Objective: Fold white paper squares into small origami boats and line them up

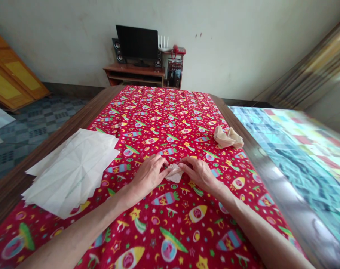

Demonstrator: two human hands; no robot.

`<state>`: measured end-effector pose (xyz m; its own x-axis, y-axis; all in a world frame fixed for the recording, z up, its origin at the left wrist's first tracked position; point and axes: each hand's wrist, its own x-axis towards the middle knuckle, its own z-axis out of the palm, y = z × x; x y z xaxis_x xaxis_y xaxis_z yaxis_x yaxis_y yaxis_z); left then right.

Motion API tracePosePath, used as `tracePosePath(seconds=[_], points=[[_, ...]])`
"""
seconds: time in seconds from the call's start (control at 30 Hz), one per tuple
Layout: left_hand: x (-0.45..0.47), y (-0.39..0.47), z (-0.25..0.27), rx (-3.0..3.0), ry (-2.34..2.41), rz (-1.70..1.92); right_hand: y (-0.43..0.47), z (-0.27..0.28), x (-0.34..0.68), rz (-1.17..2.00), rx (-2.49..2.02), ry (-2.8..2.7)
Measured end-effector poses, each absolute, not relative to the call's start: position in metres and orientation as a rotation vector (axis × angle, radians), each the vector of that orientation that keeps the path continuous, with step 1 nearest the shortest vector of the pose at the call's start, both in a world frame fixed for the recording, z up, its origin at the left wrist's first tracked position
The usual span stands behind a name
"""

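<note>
A small piece of folded white paper (174, 175) lies on the red patterned cloth (158, 224), between my two hands. My left hand (152, 170) pinches its left edge, the thumb on top. From the other side, my right hand (198, 171) grips the right edge with thumb and fingers closed. Creases and a pointed lower corner show on the paper; its sides are hidden under my fingertips. To the left lies a stack of creased white paper sheets (71, 175), loosely fanned. A folded cream paper shape (228, 137) stands near the cloth's right edge.
The cloth covers a dark wooden table (88, 104). Beyond it, a monitor (137, 43) and a red telephone (179, 49) stand on a desk (136, 70) by the wall. At right is a bed with a patterned cover (293, 157); at far left, a yellow wooden cabinet (15, 71).
</note>
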<state>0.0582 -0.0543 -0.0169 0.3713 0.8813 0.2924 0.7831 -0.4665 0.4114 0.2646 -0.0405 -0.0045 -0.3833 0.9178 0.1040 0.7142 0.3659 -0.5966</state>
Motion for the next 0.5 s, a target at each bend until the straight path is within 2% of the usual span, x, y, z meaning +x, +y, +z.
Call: tracePosePath(seconds=[0.27,0.5], points=[[0.0653,-0.0625,-0.0151,2.456,1.477,0.669,-0.0451,-0.0078,0.2642,0.588,-1.379,-2.263],[0.065,-0.0638,-0.0139,2.386,1.429,0.73,-0.0495,-0.0038,0.2625,0.789,-1.377,-2.241]])
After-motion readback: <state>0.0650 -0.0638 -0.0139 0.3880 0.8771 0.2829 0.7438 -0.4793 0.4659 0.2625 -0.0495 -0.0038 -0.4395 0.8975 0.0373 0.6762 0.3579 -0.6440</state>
